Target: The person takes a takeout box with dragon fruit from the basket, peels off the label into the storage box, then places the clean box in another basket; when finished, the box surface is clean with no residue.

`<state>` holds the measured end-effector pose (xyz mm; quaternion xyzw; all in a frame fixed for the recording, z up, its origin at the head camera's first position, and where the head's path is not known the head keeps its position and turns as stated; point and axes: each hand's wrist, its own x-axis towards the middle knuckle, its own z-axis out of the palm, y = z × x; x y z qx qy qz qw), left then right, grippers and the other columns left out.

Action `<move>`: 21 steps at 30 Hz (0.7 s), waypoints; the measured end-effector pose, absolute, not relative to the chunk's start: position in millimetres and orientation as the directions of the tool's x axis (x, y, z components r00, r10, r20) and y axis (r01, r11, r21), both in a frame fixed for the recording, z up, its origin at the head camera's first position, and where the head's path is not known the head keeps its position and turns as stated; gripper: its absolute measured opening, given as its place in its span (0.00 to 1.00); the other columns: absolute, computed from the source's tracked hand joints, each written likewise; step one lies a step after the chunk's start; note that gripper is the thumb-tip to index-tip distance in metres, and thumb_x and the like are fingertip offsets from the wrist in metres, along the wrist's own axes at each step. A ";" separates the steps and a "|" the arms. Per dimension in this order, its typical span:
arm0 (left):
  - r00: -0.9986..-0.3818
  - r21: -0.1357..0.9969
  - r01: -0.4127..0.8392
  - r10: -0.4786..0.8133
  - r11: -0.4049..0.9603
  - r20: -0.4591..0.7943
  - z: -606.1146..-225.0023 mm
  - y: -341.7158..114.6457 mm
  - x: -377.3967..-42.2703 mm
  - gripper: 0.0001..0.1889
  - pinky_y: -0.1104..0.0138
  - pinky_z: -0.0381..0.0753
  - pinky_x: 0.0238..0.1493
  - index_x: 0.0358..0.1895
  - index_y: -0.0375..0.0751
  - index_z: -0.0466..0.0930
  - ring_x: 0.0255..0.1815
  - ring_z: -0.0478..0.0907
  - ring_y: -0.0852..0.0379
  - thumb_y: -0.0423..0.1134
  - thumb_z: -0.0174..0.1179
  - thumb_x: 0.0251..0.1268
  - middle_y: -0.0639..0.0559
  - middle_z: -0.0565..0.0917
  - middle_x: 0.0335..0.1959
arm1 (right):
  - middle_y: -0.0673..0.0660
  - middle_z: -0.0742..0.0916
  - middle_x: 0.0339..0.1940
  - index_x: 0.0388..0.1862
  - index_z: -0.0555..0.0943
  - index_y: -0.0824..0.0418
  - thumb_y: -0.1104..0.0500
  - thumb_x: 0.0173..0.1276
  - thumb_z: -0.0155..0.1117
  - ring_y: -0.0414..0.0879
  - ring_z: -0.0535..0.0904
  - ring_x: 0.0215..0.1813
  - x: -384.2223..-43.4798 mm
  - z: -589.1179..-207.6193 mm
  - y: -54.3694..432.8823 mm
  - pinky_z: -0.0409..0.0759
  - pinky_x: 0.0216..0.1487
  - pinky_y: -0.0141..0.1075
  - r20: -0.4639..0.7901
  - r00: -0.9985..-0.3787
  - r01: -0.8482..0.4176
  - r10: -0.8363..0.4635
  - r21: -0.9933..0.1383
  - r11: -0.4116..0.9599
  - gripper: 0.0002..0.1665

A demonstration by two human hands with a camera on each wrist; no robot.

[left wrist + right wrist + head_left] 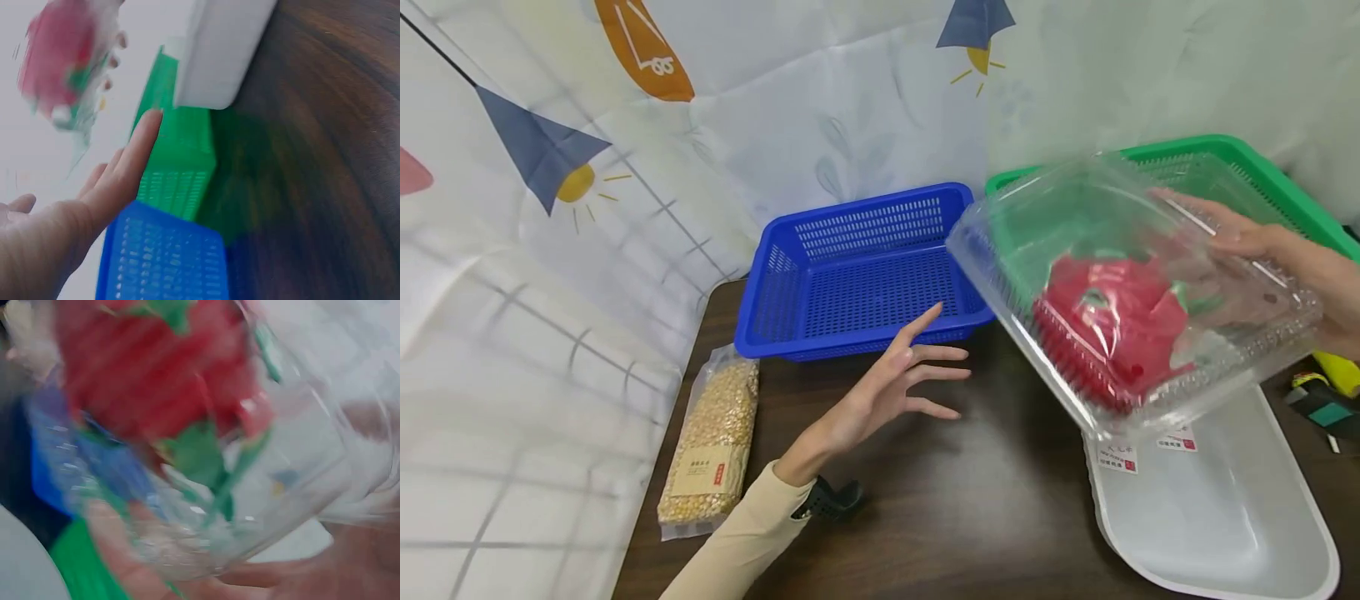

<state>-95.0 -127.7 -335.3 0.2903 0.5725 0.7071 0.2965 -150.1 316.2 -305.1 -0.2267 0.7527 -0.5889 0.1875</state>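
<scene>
In the head view, my right hand [1270, 242] grips the side of a clear plastic box [1060, 208], raised and tilted above the table. Inside the box lies a red item with green leaf-like parts [1112, 308]; the right wrist view is too blurred to tell its kind. My left hand [891, 379] hovers apart from the box with fingers spread, holding nothing. Just beyond it stands a blue perforated basket [880, 337]. The green basket [1232, 150] is partly hidden behind the box and right hand.
A white tray [1232, 525] with small labels is at the right, partly under the raised box. On the left lies a clear pack of yellow kernels [715, 425]. Near the right edge is a tape measure [1322, 400]. A patterned curtain [865, 100] hangs behind the dark wooden table [940, 517].
</scene>
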 end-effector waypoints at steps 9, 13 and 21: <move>-0.707 0.999 0.048 0.706 -0.013 0.043 -361.4 -92.3 -92.5 0.40 0.52 0.84 0.60 0.87 0.61 0.36 0.76 0.66 0.31 0.51 0.50 0.83 0.30 0.63 0.75 | 0.40 0.47 0.86 0.85 0.44 0.26 0.50 0.88 0.40 0.32 0.86 0.51 -149.6 -296.4 311.4 0.79 0.55 0.28 -0.085 -0.987 0.097 -0.137 -0.991 -0.089 0.35; -0.788 0.972 0.129 0.616 0.198 -0.021 -374.0 -67.1 -92.1 0.43 0.64 0.83 0.58 0.85 0.73 0.37 0.73 0.72 0.48 0.52 0.56 0.80 0.37 0.66 0.75 | 0.46 0.53 0.85 0.86 0.44 0.29 0.49 0.88 0.44 0.31 0.85 0.49 -162.0 -296.2 303.8 0.84 0.39 0.28 -0.074 -0.993 0.079 -0.096 -0.996 -0.049 0.37; -0.856 0.959 0.100 0.514 0.267 -0.054 -378.8 -17.2 -104.2 0.46 0.68 0.83 0.55 0.85 0.72 0.32 0.71 0.73 0.52 0.54 0.57 0.78 0.41 0.64 0.76 | 0.35 0.34 0.85 0.86 0.36 0.28 0.41 0.87 0.34 0.43 0.33 0.86 -177.0 -293.4 293.5 0.58 0.79 0.43 -0.126 -0.986 0.092 -0.110 -0.959 0.270 0.35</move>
